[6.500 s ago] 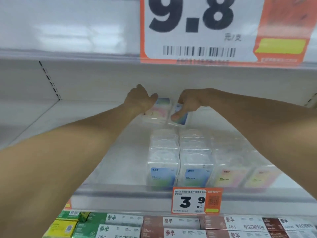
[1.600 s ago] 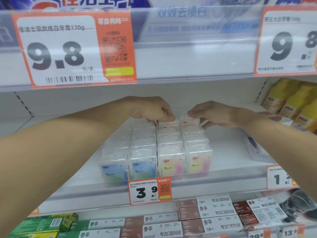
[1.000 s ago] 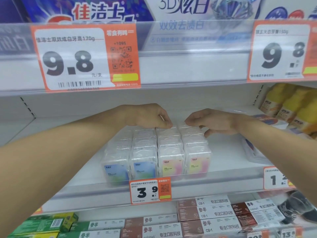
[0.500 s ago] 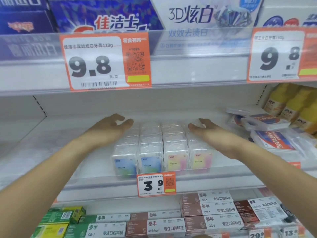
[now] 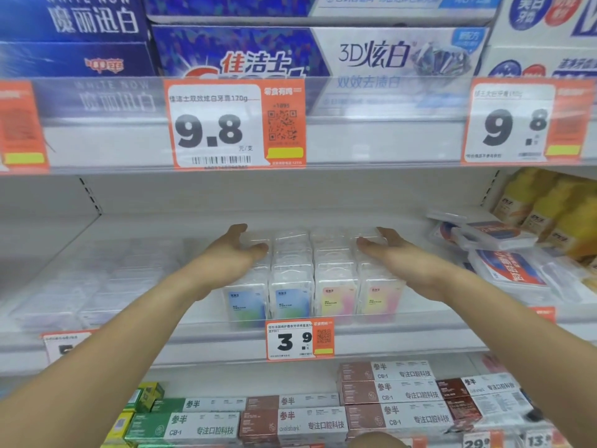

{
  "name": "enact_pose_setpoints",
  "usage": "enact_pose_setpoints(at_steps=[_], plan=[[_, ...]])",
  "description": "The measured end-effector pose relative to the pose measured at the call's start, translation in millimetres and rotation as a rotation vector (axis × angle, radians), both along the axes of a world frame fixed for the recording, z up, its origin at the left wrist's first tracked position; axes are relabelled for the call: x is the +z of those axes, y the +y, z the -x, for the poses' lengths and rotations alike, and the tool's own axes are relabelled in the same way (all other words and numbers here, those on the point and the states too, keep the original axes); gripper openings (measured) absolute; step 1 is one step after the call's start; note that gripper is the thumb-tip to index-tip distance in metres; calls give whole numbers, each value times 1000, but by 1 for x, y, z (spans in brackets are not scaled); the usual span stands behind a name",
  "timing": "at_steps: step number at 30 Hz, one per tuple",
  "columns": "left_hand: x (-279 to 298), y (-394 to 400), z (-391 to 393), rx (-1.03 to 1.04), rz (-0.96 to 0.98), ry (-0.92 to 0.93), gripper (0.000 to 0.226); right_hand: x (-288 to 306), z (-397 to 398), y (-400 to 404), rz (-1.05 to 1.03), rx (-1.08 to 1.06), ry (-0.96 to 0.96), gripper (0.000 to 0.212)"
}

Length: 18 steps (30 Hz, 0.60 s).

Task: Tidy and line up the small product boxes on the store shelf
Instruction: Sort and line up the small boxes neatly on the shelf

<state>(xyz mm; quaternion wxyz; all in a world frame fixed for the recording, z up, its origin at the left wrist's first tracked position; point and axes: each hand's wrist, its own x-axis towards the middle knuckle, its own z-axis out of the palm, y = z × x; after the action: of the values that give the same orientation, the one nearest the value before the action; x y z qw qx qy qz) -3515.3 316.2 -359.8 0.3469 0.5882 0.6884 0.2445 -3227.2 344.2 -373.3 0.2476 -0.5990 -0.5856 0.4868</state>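
Note:
Small clear product boxes (image 5: 311,279) stand in several rows on the white middle shelf (image 5: 135,253), blue labels on the left rows, pink-yellow labels on the right. My left hand (image 5: 231,252) lies flat against the left side of the block, fingers straight. Against the right side of the block rests my right hand (image 5: 384,247), also with straight fingers. The block sits between both palms, just behind the clear shelf lip with the 3.9 price tag (image 5: 298,339).
Loose flat packets (image 5: 497,250) lie piled at the right of the same shelf, with yellow packs (image 5: 549,205) behind. Faint clear boxes (image 5: 80,295) sit at the left. Toothpaste cartons (image 5: 290,415) fill the shelf below, and large toothpaste boxes (image 5: 316,53) sit above.
My hands left the back of the rows, opened, and moved out to the two sides of the block. The view pulled back and tilted up.

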Motion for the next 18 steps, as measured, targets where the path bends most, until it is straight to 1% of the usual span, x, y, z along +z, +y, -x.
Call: enact_pose_setpoints(at_steps=[2, 4, 5, 6, 8, 9, 10, 12, 13, 15, 18], plan=[[2, 1, 0, 11, 3, 42, 70, 4, 1, 1, -22, -11, -53, 86], [9, 5, -3, 29, -59, 139, 70, 13, 4, 6, -138, -50, -169, 83], [13, 9, -7, 22, -122, 173, 67, 19, 6, 10, -225, -53, -213, 75], [18, 14, -11, -9, -184, 191, 62, 25, 10, 14, -317, -25, -244, 62], [26, 26, -24, -117, -248, 228, 51, 34, 20, 25, -444, 109, -314, 36], [28, 31, -30, -165, -243, 261, 48, 37, 27, 29, -462, 181, -357, 30], [29, 37, -35, -205, -221, 312, 45, 39, 34, 33, -453, 249, -409, 29], [28, 45, -42, -282, -157, 409, 37, 40, 48, 41, -403, 358, -528, 31], [27, 48, -44, -316, -131, 426, 34, 40, 53, 44, -380, 396, -576, 32], [25, 52, -47, -363, -111, 427, 32, 39, 59, 49, -351, 429, -622, 29], [22, 52, -45, -398, -125, 401, 32, 37, 59, 51, -343, 454, -620, 26]])
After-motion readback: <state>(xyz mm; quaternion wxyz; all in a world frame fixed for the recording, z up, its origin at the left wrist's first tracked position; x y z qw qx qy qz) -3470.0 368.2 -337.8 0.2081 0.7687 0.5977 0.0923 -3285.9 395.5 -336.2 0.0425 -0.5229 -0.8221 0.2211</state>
